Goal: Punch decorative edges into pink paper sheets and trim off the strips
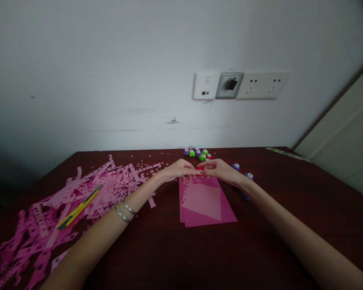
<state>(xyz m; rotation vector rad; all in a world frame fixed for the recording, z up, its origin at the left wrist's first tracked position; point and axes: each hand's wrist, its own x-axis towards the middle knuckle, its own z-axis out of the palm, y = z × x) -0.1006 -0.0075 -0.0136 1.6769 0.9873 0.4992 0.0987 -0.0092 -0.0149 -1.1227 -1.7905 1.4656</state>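
Note:
A small red paper punch point(200, 170) with a white round button sits between my two hands at the far edge of some pink paper. My left hand point(181, 169) is closed, its fingertips meeting the punch's left side. From the right, my right hand point(218, 170) grips the same punch with bent fingers. Beneath and in front of them lies a light pink sheet point(205, 201), with small notches punched along its left edge. It rests on darker magenta sheets point(226, 217). Whether my left fingers also pinch paper is hidden.
Several purple, green and red punches point(198, 153) cluster behind my hands; more purple punches point(236, 166) lie by my right forearm. Punched pink strips point(109, 183) and scraps cover the left, with a yellow utility knife point(80, 207) on top. A ruler-like strip point(287, 154) lies far right.

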